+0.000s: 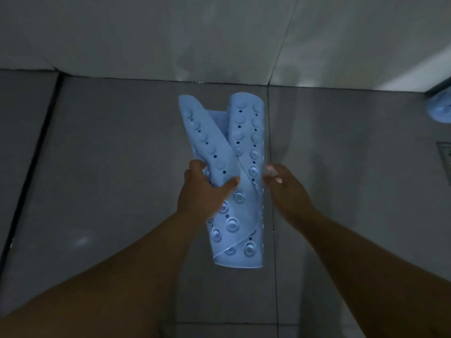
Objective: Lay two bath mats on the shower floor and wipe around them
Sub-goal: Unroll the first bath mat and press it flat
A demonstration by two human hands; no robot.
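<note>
A second pale blue thing (440, 107), too cut off to identify, is showing at the right edge of the view, where the floor meets the wall, well apart from the hands. Below it, also at the right edge, a corner of a metal floor drain (445, 158) is peeking in. A dark joint (31, 152) is running diagonally down the left side of the grey tiled floor (109, 167), and a thin grout line is passing straight under the rolled bath mat (240, 152). The white tiled wall (219, 32) is closing off the far side. Broad bare tile is lying open to the left and right of the mat.

The mat, light blue with suction cups and small holes facing out, is being held above the floor in the middle of the view, its loose flap peeling away at the upper left. The left hand (203, 191) is gripping that flap, thumb across its front. The right hand (284, 185) is touching the roll's right edge, fingers loosely bent; whether its grip is closing on the roll I cannot tell.
</note>
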